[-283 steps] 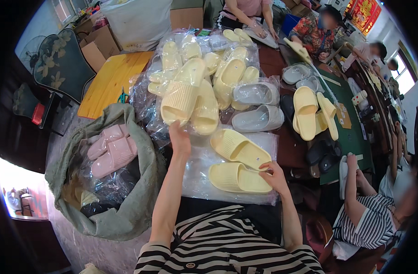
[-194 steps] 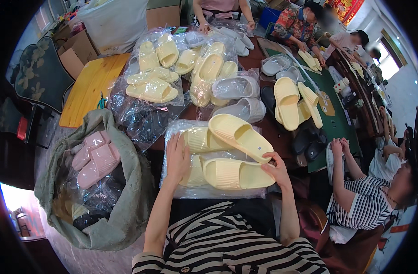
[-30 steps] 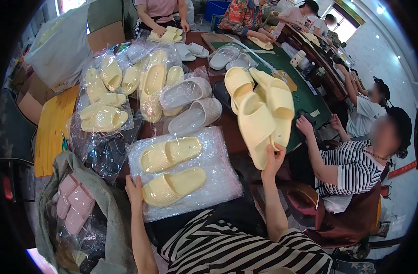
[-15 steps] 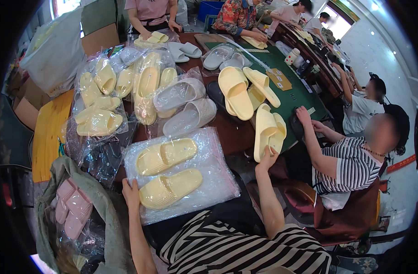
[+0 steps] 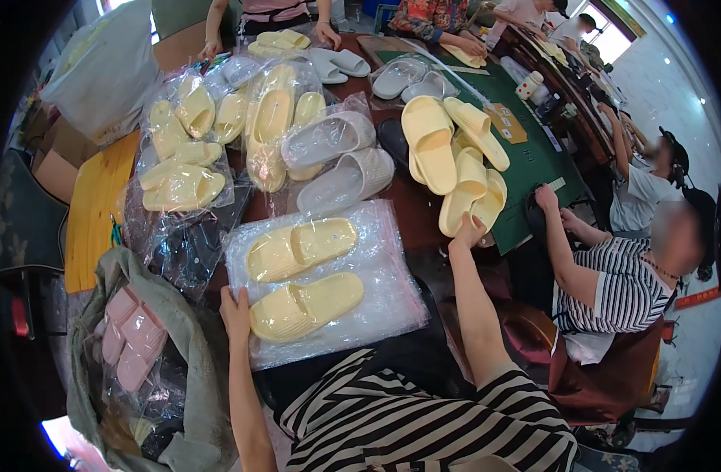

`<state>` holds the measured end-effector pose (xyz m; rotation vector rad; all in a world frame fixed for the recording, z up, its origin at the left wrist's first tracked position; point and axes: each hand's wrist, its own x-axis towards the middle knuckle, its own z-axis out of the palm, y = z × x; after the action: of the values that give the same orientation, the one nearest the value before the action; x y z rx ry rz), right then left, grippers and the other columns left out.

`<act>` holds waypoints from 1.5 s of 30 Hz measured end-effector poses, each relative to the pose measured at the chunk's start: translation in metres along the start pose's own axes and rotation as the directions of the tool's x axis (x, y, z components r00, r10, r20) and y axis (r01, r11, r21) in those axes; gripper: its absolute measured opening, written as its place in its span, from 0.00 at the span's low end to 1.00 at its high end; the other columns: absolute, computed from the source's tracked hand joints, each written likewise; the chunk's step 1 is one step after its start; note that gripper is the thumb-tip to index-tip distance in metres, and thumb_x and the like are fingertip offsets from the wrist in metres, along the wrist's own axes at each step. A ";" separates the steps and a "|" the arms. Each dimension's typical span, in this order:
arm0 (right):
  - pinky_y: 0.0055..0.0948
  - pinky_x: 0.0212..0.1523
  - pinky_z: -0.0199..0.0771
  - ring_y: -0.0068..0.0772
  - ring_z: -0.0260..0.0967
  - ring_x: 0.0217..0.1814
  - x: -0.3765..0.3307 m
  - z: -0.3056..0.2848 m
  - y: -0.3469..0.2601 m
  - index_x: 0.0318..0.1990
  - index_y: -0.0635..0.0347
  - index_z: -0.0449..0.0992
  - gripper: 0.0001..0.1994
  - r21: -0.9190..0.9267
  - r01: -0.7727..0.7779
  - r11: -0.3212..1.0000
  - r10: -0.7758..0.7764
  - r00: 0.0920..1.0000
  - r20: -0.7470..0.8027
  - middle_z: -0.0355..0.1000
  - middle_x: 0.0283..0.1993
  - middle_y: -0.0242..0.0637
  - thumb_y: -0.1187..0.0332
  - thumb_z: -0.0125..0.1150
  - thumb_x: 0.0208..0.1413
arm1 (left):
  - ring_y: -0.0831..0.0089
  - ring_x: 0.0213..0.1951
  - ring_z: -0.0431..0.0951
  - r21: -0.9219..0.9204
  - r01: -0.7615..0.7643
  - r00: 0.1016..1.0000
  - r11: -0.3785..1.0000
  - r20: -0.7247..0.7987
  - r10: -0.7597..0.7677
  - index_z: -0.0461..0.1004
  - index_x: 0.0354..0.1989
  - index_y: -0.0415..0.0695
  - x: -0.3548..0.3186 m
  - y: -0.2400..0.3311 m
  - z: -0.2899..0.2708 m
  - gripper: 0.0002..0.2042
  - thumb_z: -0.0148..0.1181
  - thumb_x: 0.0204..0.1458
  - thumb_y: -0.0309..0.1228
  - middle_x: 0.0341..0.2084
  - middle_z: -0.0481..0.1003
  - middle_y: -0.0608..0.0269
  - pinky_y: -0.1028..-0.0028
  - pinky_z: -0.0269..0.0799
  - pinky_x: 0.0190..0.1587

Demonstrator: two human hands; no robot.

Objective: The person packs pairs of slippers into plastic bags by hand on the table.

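Two pale yellow slippers (image 5: 301,275) lie side by side on a stack of clear plastic bags (image 5: 376,307) on the table in front of me. My left hand (image 5: 236,307) rests on the left edge of that stack, beside the nearer slipper. My right hand (image 5: 467,234) reaches out to the right and grips the heel end of a pair of yellow slippers (image 5: 472,197), set down by a pile of loose yellow slippers (image 5: 435,141) on the green mat (image 5: 534,157).
Bagged yellow slippers (image 5: 219,134) and bagged grey slippers (image 5: 337,161) fill the far table. A grey-green sack (image 5: 140,346) with bagged pink slippers stands at my left. A seated person in a striped top (image 5: 612,283) is close on my right; other people work at the far end.
My right hand has lowered the pair of yellow slippers from mid-air onto the pile at the right. The left hand stays on the bag stack's edge.
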<state>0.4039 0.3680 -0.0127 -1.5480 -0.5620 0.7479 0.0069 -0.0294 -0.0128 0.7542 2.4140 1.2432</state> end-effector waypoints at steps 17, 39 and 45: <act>0.28 0.44 0.77 0.26 0.71 0.40 -0.023 -0.016 -0.039 0.70 0.47 0.53 0.34 -0.247 -0.112 0.963 0.236 0.796 0.558 0.69 0.46 0.35 0.71 0.64 0.59 | 0.60 0.28 0.75 -0.024 -0.017 0.999 1.000 -0.047 0.016 0.70 0.43 0.37 0.001 0.006 -0.001 0.12 0.59 0.60 0.35 0.27 0.76 0.50 0.61 0.70 0.34; 0.34 0.37 0.68 0.38 0.68 0.33 -0.165 -0.038 -0.086 0.33 0.65 0.78 0.09 0.090 0.846 0.525 -0.230 0.040 0.972 0.73 0.31 0.40 0.67 0.68 0.52 | 0.41 0.35 0.79 0.029 -0.013 0.998 0.999 -0.055 0.014 0.68 0.45 0.38 0.005 -0.001 0.005 0.11 0.52 0.63 0.34 0.31 0.77 0.40 0.52 0.70 0.35; 0.40 0.37 0.69 0.47 0.70 0.37 -0.162 -0.045 -0.079 0.33 0.63 0.78 0.08 0.023 0.860 0.510 -0.235 0.114 0.965 0.71 0.31 0.42 0.66 0.63 0.56 | 0.40 0.35 0.78 0.067 -0.016 0.998 0.998 -0.054 0.019 0.67 0.45 0.38 0.003 0.003 0.005 0.11 0.53 0.63 0.34 0.30 0.77 0.40 0.50 0.70 0.35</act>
<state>0.3346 0.2286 0.0883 -1.0254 -2.3721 0.7258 0.0078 -0.0233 -0.0134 0.7713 2.5096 1.2103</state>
